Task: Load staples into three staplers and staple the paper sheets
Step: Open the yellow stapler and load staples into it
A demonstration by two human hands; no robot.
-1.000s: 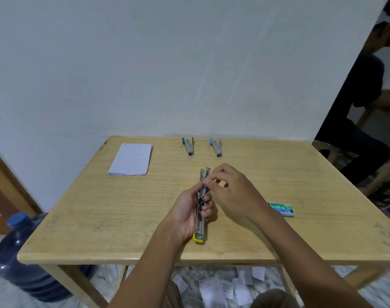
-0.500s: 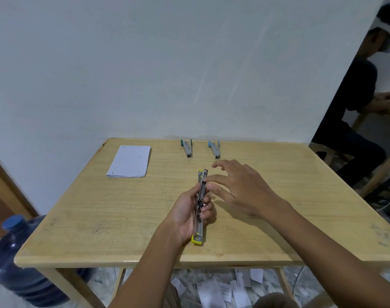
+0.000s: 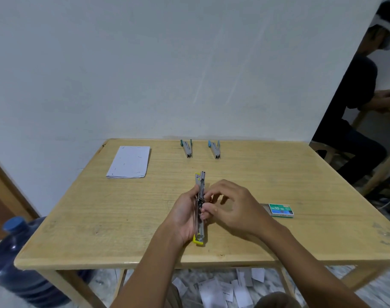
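Note:
A yellow stapler (image 3: 200,227) lies opened out flat near the table's front edge, and my left hand (image 3: 185,215) grips its middle from the left. My right hand (image 3: 230,207) is beside it on the right, fingertips pinched at the stapler's metal channel; whether they hold staples is too small to tell. A green staple box (image 3: 280,210) lies to the right of my hands. Far back stand a green stapler (image 3: 187,148) and a blue stapler (image 3: 215,149). A stack of white paper sheets (image 3: 130,162) lies at the back left.
The wooden table (image 3: 100,218) stands against a white wall. A blue water jug (image 3: 18,263) stands on the floor at the left. Paper scraps (image 3: 220,290) litter the floor under the table. Another person (image 3: 358,112) sits at the far right.
My right hand pulled back from the stapler's far end toward its middle and curled its fingers into a pinch. The staple box is uncovered again. My left hand keeps its hold.

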